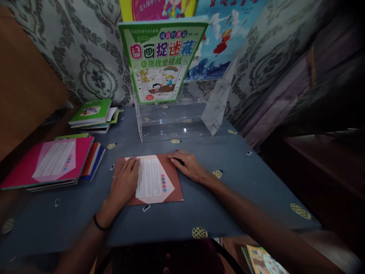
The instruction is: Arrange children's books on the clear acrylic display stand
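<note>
A brown book (pixel 173 188) with a pale pink printed panel lies closed and sideways on the table in front of me. My left hand (pixel 127 177) rests flat across its left part, fingers stretched out and pointing away from me. At the book's far right corner is my right hand (pixel 186 163), with the thumb and forefinger at the edge and a dark gap between them. Its other fingers are partly hidden, so whether it pinches the corner is hard to see.
Behind the book stands a clear acrylic rack (pixel 176 121) holding a green picture book (pixel 168 57) and a blue book (pixel 219 45). To the left lie a stack topped by a pink book (pixel 57 161) and a stack topped by a green book (pixel 91 111). Another book (pixel 265 260) sits below the table's front edge.
</note>
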The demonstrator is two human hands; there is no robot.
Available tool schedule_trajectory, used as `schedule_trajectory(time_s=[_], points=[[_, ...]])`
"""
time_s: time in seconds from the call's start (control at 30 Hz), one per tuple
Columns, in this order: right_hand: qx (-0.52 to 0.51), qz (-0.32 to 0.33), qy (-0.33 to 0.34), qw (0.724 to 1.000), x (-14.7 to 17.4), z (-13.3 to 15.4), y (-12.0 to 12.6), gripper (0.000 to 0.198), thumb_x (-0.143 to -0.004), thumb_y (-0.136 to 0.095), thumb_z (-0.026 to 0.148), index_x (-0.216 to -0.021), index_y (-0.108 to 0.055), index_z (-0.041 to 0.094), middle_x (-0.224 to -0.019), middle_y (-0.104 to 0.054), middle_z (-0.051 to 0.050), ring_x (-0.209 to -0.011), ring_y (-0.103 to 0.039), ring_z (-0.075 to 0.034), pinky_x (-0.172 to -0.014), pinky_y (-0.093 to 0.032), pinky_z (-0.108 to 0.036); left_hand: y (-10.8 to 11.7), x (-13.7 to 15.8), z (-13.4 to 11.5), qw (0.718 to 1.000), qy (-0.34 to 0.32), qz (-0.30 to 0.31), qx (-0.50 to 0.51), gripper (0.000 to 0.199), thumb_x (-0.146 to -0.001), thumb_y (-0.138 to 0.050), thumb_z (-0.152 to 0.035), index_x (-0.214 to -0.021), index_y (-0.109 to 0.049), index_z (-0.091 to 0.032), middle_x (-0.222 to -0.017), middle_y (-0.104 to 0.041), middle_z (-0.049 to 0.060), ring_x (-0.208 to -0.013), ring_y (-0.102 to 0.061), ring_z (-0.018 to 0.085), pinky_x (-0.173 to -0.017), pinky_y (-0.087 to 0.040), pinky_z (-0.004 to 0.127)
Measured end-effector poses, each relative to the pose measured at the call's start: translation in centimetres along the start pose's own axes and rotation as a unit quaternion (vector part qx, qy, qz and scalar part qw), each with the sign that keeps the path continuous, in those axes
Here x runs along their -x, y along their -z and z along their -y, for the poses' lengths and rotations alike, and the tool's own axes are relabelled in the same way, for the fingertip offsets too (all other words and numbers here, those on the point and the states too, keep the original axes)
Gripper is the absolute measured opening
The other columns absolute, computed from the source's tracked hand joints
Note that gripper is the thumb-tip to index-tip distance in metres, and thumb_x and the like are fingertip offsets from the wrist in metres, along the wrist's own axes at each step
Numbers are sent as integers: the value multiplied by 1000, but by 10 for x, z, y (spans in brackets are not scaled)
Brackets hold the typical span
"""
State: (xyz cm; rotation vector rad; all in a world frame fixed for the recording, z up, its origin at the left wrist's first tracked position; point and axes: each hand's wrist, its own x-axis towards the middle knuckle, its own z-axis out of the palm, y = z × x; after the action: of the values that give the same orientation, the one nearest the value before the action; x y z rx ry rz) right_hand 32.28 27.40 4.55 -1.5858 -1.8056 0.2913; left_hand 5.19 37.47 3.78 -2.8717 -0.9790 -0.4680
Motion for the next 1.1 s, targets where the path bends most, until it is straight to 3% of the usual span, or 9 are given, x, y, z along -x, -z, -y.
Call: schedule_trajectory(time_s=[0.17, 0.37, 0.5, 0.7, 0.9, 1.1], points=[[-22, -22, -59, 998, -2, -1, 6, 28, -101, -50, 30, -112, -75, 23, -108, -78, -6, -102, -72, -24, -92, -57, -42, -2, 1, 2, 1000, 3, -10, 14, 46, -97, -34, -9, -139, -54, -12, -139, -61, 20, -132, -56, 33, -110, -48, 52], [-47, -31, -57, 997, -3, -2, 7, 26, -99, -52, 25, -109, -76, 22, -105, -79, -6, -99, -72, -23, -91, -57, -41, 7, -6, 2, 1000, -20, 9, 7, 40, -100, -35, -13, -132, -58, -9, -136, -62, 21, -130, -57, 35, -109, -47, 54], [-60, -34, -63, 996, -3, -4, 6, 25, -99, -53, 25, -109, -76, 22, -106, -78, -6, -99, -72, -22, -91, -57, -41, 15, -21, -18, 991, -97, 28, 84, 38, -105, -36, -23, -135, -57, -15, -138, -64, 15, -131, -58, 28, -111, -48, 48], [-56, -40, -68, 995, -2, -9, 2, 25, -98, -54, 24, -109, -76, 20, -106, -78, -7, -100, -71, -21, -94, -55, -39, 9, -48, -53, 965, -204, 89, 140, 45, -106, -37, -32, -148, -46, -16, -156, -49, 12, -147, -42, 23, -120, -38, 47], [-69, -42, -55, 995, -3, -9, 3, 25, -98, -54, 23, -109, -76, 19, -108, -78, -7, -102, -71, -21, -94, -54, -36, -5, -53, -57, 967, -205, 91, 123, 46, -107, -39, -35, -149, -46, -17, -157, -48, 12, -147, -43, 23, -121, -34, 48], [-69, -48, -53, 995, -4, -13, 1, 24, -97, -55, 22, -106, -76, 20, -106, -78, -6, -99, -72, -21, -91, -55, -36, 3, -49, -56, 958, -229, 109, 137, 45, -108, -34, -35, -146, -50, -17, -156, -49, 10, -149, -39, 23, -122, -32, 49]])
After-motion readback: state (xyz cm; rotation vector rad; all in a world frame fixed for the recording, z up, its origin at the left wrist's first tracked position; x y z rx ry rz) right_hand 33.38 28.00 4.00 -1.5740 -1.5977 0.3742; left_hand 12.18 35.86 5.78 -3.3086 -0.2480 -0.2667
